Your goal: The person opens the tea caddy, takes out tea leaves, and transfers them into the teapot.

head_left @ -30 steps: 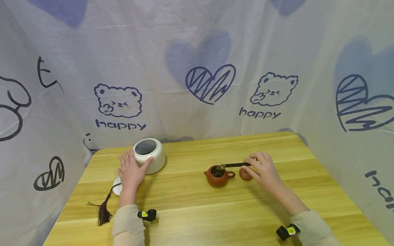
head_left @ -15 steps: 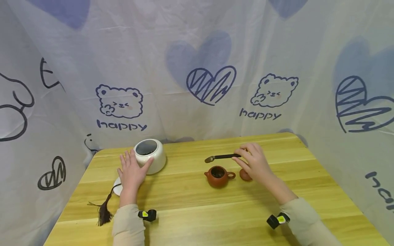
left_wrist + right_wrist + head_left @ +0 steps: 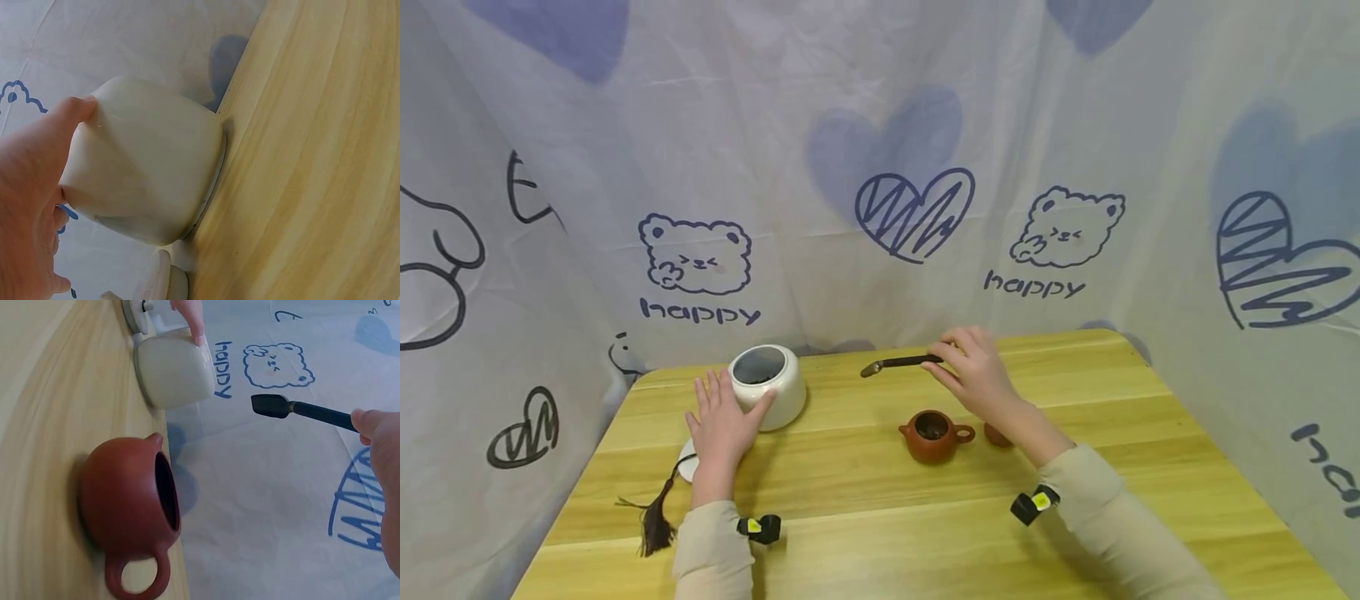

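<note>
My left hand [image 3: 722,429] rests against a white ceramic jar [image 3: 786,400], its thumb on the near side and spread fingers at the left. Dark contents show inside the jar's mouth. In my right hand [image 3: 973,375] I pinch the dark handle of a small scoop [image 3: 902,362], held in the air between jar and teapot. The scoop's bowl faces left; its contents are too small to tell. A reddish-brown teapot [image 3: 931,446] stands lidless on the table, with dark matter inside. Its round lid [image 3: 996,436] lies to the right, partly hidden by my right forearm.
A white jar lid [image 3: 688,463] lies beside my left wrist, partly covered, with a dark tassel [image 3: 657,525] trailing from it. The wooden table [image 3: 865,533] ends at a printed cloth curtain [image 3: 805,275] behind and at both sides.
My right hand has lifted the scoop out of the teapot and carried it up and left, toward the jar. My left hand has stayed at the jar.
</note>
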Motion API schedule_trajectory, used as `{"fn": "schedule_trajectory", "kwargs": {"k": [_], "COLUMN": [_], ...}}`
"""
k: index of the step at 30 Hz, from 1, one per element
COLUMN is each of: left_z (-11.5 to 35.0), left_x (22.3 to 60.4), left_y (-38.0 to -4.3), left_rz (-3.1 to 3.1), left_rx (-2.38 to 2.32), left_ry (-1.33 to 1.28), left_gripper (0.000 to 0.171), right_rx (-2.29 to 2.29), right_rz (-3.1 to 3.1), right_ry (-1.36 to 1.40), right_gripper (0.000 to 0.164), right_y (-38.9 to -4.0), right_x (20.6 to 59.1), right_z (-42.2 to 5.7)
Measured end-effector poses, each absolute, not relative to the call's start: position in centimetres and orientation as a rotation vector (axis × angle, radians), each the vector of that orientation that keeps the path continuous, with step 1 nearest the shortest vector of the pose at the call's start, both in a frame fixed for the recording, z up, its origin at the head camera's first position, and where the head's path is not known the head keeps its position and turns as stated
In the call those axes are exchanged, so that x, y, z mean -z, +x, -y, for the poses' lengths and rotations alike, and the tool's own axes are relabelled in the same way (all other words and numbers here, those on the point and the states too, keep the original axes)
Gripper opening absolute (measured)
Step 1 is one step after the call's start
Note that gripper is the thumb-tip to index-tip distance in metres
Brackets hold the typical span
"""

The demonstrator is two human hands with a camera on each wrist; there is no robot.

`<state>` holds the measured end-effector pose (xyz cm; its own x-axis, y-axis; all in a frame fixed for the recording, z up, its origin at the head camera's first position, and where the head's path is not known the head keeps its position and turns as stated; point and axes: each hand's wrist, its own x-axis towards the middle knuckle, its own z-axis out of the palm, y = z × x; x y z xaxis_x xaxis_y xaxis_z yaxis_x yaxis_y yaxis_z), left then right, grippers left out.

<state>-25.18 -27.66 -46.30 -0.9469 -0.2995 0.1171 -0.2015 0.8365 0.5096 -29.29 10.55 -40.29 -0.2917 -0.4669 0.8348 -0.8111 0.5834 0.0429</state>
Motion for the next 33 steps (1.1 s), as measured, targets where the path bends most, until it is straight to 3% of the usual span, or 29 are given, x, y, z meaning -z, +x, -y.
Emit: {"fn": "schedule_trajectory", "kwargs": {"k": [6, 13, 33], "left_z": [27.7, 27.7, 27.7], "left_x": [46.2, 46.2, 46.3], "left_y": [-25.1, -24.9, -25.0], "left_rz": [2.832, 2.837, 2.849], "left_rx": [0.734, 0.740, 0.773], "left_ry": [0.380, 0.369, 0.394], "left_gripper": [0.107, 0.107, 0.107], "right_rx": [-0.490, -0.503, -0.463], "right_rz": [1.961, 1.966, 2.036], "right_ry": [1.015, 1.024, 1.018], "right_gripper": [0.029, 0.019, 0.021], "right_y": [-30.2, -31.0, -33.1], "right_x": [39.9, 39.5, 39.7], "right_z": [-8.3, -5.7, 2.3]}}
